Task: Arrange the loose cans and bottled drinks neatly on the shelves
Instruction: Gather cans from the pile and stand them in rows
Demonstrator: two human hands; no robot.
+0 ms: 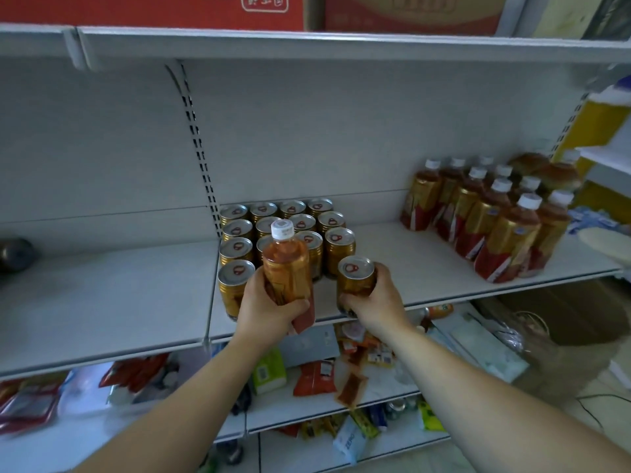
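My left hand [269, 308] grips an upright amber tea bottle [286, 264] with a white cap, held just in front of a block of gold cans [307, 220] on the white middle shelf [426, 264]. My right hand [374, 298] holds one gold can [355, 278] upright at the shelf's front edge, right of the block. Several gold-and-red labelled tea bottles [491, 213] stand in rows at the shelf's right end.
Red cartons [164, 8] sit on the top shelf. The lower shelves hold scattered snack packets [314, 377] and pouches. A dark round object [15, 254] lies at the far left. A cardboard box [577, 312] stands on the floor to the right.
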